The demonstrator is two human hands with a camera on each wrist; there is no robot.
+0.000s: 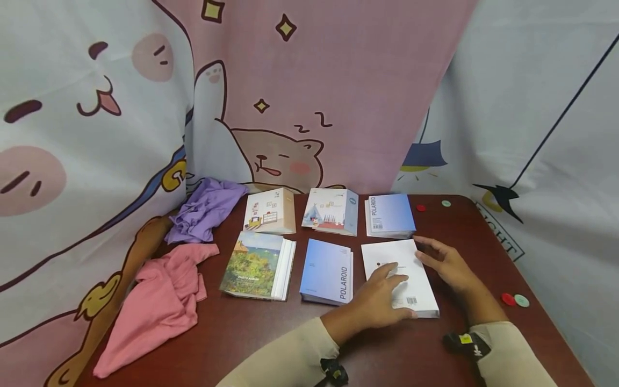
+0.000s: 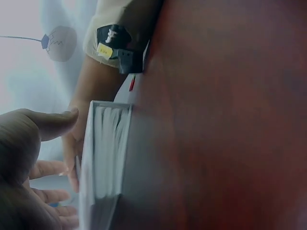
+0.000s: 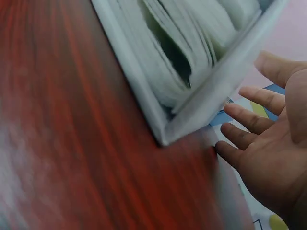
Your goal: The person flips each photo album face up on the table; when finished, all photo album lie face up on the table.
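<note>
White album (image 1: 415,282), right of centre in frame: left hand (image 1: 379,298) spread above, right hand (image 1: 447,266) loose-fingered alongside! Looks like lining-up; nudging calls for gentle inward pressure.

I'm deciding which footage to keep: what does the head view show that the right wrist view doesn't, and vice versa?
Only the head view shows the left hand, the crumpled purple cloth, the crumpled pink cloth and the rectangular album with a painted-landscape cover. Only the right wrist view shows a dark gap between whitish pages of the rectangular white album. Both show that album, the right hand and the glossy reddish-brown table.
</note>
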